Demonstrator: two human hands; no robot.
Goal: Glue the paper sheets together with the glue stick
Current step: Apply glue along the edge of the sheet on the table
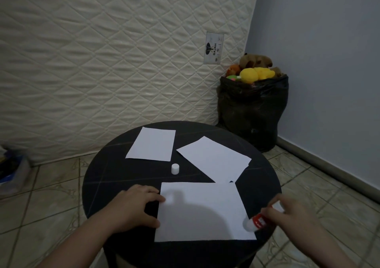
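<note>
The right hand (pixel 292 216) grips the uncapped glue stick (pixel 258 222), its blurred tip seemingly touching the right edge of the near paper sheet (pixel 201 212), which the left hand (pixel 137 208) pins with flat fingers on the round black table (pixel 98 185), white cap (pixel 175 168) beyond.

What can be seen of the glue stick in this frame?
The glue stick is a small tube with a red label bearing white marks and a pale, whitish tip. It is uncapped; a white cap stands apart on the round black table. The right hand holds its upper end, tilting it down and to the left, tip at the right edge of the nearest paper sheet. The image is too blurred to confirm contact.
</note>
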